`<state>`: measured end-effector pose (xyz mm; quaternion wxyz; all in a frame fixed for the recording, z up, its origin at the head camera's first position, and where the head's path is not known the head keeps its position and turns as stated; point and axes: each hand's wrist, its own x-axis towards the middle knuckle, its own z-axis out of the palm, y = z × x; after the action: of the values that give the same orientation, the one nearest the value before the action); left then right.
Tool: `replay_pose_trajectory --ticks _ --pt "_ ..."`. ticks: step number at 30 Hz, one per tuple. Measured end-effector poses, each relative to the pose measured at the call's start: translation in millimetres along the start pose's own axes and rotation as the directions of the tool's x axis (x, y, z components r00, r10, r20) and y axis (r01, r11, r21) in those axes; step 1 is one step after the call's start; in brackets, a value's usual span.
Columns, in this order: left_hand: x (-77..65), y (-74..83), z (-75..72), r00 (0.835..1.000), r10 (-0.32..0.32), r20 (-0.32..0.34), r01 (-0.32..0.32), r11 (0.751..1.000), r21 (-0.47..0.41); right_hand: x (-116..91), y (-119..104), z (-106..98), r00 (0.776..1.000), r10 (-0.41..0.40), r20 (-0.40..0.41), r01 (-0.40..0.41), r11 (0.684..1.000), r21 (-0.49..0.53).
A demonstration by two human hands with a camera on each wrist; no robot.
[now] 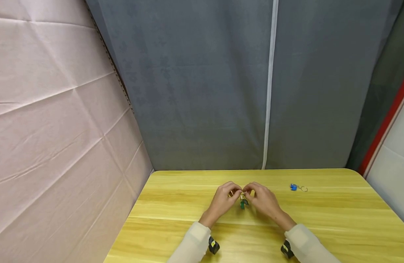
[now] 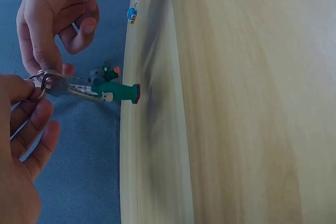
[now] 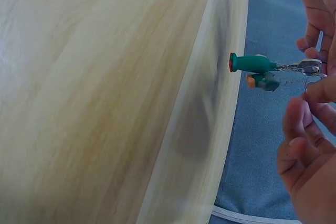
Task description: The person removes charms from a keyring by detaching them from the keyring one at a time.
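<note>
Head view: left hand point(image 1: 223, 201) and right hand point(image 1: 263, 200) pinched the green keychains point(image 1: 242, 205) over the table point(image 1: 175, 226), nearer its far edge; blue keychain point(image 1: 293, 187) lay well apart, toward table's right edge. Left wrist: fingertips gripped metal hardware point(image 2: 56, 85), charms pointing tableward. Right wrist: hands stood off the table, tabletop extending wide past its edge.

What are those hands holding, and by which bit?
The left hand and right hand pinch the small keychains with green charms by their round, silvery metal rings.
</note>
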<state>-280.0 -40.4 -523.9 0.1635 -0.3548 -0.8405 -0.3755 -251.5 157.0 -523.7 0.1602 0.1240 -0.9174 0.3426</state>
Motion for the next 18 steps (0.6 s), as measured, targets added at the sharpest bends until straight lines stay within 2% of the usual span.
replay_pose_trajectory --ticks 10,18 --pt "-0.2 1.1 0.7 1.0 0.008 -0.019 -0.008 1.0 -0.019 -1.2 2.4 -0.8 0.993 -0.114 -0.043 0.115 0.993 0.026" --pt "-0.1 -0.4 1.3 1.0 0.004 -0.007 -0.004 0.999 -0.046 -2.6 4.7 -0.9 0.984 -0.16 -0.076 0.161 0.987 0.0"
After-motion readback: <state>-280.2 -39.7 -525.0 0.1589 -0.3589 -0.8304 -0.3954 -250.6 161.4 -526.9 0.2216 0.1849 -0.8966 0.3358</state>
